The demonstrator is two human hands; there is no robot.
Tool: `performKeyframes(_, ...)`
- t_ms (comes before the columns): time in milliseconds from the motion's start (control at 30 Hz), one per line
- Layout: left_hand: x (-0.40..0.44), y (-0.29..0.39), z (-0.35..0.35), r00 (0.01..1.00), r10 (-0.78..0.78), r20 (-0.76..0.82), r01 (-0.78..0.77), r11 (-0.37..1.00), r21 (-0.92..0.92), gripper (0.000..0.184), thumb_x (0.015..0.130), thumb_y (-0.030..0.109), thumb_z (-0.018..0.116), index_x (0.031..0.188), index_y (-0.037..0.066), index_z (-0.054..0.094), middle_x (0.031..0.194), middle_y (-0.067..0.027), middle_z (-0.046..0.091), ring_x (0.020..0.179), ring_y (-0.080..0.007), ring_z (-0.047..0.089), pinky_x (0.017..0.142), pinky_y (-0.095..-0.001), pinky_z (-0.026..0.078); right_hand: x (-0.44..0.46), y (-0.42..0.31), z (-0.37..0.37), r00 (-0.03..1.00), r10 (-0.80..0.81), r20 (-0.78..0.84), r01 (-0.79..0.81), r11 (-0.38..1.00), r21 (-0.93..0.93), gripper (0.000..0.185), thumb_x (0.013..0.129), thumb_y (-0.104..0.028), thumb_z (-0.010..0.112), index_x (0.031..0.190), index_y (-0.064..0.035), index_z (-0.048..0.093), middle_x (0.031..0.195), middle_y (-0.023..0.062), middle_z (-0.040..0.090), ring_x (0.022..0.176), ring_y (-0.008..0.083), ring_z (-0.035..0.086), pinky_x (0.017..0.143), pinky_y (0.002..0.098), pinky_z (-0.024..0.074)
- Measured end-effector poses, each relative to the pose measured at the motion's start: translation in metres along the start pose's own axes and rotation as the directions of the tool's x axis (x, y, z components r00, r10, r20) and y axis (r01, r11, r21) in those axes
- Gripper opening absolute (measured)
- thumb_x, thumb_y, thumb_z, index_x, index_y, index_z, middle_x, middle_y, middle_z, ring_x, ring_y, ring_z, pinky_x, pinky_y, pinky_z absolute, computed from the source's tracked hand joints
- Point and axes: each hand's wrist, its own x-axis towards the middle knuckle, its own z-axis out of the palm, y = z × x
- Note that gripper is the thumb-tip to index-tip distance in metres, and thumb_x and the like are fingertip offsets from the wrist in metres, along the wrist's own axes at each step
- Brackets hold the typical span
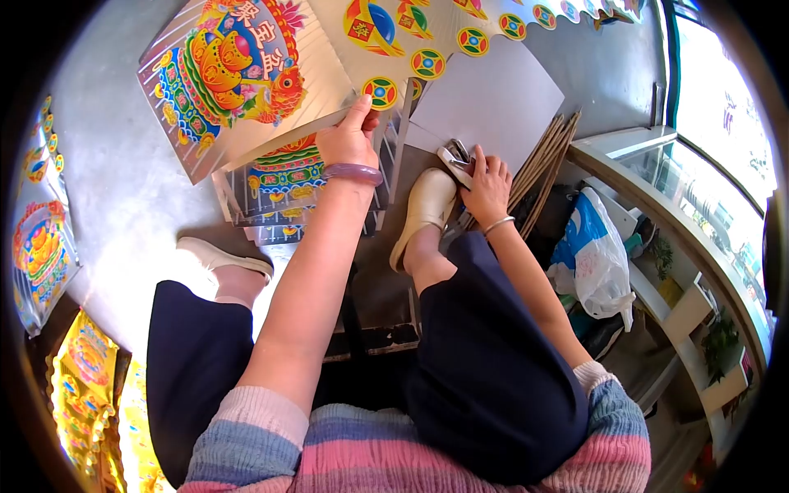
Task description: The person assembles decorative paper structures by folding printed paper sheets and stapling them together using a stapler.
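Observation:
My left hand, with a purple bangle at its wrist, pinches the edge of a shiny gold printed sheet beside a round coin motif. The sheet bears a colourful treasure-bowl print and a strip of coin motifs running to the upper right. Under it lie more printed sheets in a stack. My right hand is closed around a metal stapler, above my right shoe and over the edge of a plain pale board. The stapler's jaws are partly hidden by my fingers.
Thin wooden sticks lie right of my right hand. Beyond them are a blue and white plastic bag and a glass-topped case. Printed foil decorations hang or stand at the far left, with gold ones lower down.

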Motion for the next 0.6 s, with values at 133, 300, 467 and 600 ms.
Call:
performKeyframes(133, 0.000, 0.002, -0.002, 1.000, -0.010, 0.020, 0.009, 0.999, 0.045, 0.030, 0.067, 0.000, 0.068, 0.093, 0.006, 0.054, 0.081, -0.0053, 0.058, 0.063, -0.0140, 0.054, 0.056, -0.0239, 0.045, -0.003, 0.006, -0.019, 0.993, -0.095, -0.075, 0.117, 0.909, 0.399, 0.056, 0.065, -0.014, 0.058, 0.118, -0.0022, 0.042, 0.096, 0.0147, 0.052, 0.087, 0.0308, 0.050, 0.076, 0.0357, 0.0411)
performKeyframes(300, 0.003, -0.002, -0.003, 0.999, 0.023, 0.031, -0.024, 0.999, 0.042, 0.027, 0.067, 0.000, 0.068, 0.090, 0.004, 0.055, 0.078, -0.0054, 0.059, 0.059, -0.0140, 0.055, 0.054, -0.0241, 0.045, 0.005, -0.039, -0.077, 0.921, -0.082, 0.380, -0.362, 0.176, 0.915, 0.043, 0.069, -0.010, 0.054, 0.109, 0.0026, 0.046, 0.085, 0.0082, 0.054, 0.075, 0.0136, 0.051, 0.067, 0.0262, 0.0429)
performKeyframes(467, 0.001, -0.001, -0.001, 0.999, 0.053, 0.010, -0.053, 0.997, 0.060, 0.025, 0.067, 0.001, 0.069, 0.089, 0.001, 0.056, 0.076, -0.0064, 0.060, 0.058, -0.0143, 0.057, 0.053, -0.0245, 0.045, 0.012, -0.073, -0.089, 0.934, -0.165, 0.316, -0.170, 0.573, 0.802, 0.038, 0.066, -0.014, 0.061, 0.097, 0.0042, 0.050, 0.078, 0.0138, 0.058, 0.071, 0.0191, 0.056, 0.065, 0.0313, 0.0445)
performKeyframes(600, -0.001, 0.000, -0.001, 1.000, 0.024, -0.012, -0.024, 0.999, 0.047, 0.021, 0.067, 0.000, 0.068, 0.085, -0.001, 0.057, 0.074, -0.0077, 0.060, 0.057, -0.0153, 0.057, 0.052, -0.0251, 0.045, 0.013, -0.086, -0.101, 0.914, -0.185, 0.360, -0.180, 0.611, 0.771, 0.030, 0.067, -0.013, 0.063, 0.089, 0.0046, 0.053, 0.075, 0.0110, 0.058, 0.069, 0.0157, 0.055, 0.065, 0.0299, 0.0447)
